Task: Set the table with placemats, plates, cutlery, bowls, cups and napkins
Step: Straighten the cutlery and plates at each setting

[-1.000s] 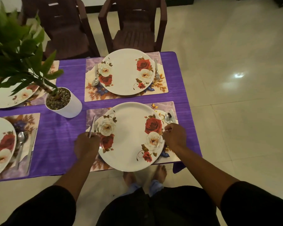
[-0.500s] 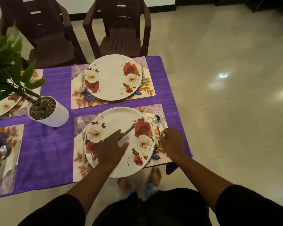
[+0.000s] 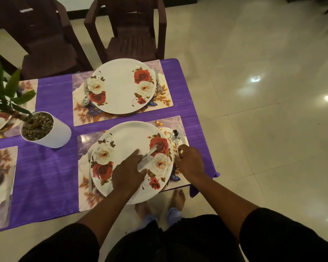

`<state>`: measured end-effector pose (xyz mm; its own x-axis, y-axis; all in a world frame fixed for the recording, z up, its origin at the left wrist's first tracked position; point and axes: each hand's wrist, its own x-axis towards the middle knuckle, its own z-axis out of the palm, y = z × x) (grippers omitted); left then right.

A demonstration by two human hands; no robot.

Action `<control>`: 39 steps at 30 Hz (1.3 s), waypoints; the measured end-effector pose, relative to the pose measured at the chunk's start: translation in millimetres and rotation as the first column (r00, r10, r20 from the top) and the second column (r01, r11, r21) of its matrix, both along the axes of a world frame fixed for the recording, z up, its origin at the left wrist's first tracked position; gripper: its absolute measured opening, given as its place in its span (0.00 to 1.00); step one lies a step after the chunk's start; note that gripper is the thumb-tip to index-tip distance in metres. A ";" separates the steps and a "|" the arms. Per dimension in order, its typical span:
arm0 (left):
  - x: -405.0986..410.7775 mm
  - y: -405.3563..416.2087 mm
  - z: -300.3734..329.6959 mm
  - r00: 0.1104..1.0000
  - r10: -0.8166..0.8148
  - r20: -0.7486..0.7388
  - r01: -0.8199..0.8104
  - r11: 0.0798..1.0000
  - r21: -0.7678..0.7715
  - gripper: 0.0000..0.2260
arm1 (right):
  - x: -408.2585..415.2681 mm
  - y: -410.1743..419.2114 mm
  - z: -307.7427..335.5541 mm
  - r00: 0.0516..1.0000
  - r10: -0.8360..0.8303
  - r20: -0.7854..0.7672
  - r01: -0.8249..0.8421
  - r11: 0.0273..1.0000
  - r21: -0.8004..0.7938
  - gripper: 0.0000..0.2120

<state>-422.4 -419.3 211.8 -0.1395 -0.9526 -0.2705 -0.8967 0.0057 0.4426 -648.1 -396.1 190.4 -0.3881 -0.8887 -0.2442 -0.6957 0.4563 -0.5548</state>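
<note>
A white rose-patterned plate (image 3: pixel 125 140) lies on the near floral placemat (image 3: pixel 83 146). My left hand (image 3: pixel 129 171) is over the plate, holding a table knife (image 3: pixel 148 155) whose blade points up and right across the plate. My right hand (image 3: pixel 189 161) rests at the plate's right edge, fingers closed on the handle of a spoon (image 3: pixel 175 137) that lies on the mat. A second knife (image 3: pixel 181 134) lies just right of the spoon. A fork (image 3: pixel 89 173) lies at the plate's left. A far plate (image 3: pixel 121 86) has a spoon (image 3: pixel 85 99) and a fork (image 3: pixel 158 84) beside it.
A white pot (image 3: pixel 51 135) with a green plant stands left of the near mat on the purple tablecloth (image 3: pixel 47 176). More place settings sit at the left edge. Two dark chairs (image 3: pixel 133 29) stand behind the table. The table's right edge drops to a tiled floor.
My left hand moved from the plate's left edge to over the plate, carrying the knife with it. My right hand stayed at the spoon. The view shifted right.
</note>
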 end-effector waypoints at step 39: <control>1.6 -3.7 -3.5 0.999 -0.028 0.018 0.027 0.999 0.042 0.36 | -24.4 4.0 3.0 0.985 0.034 -0.169 -0.034 0.999 0.001 0.13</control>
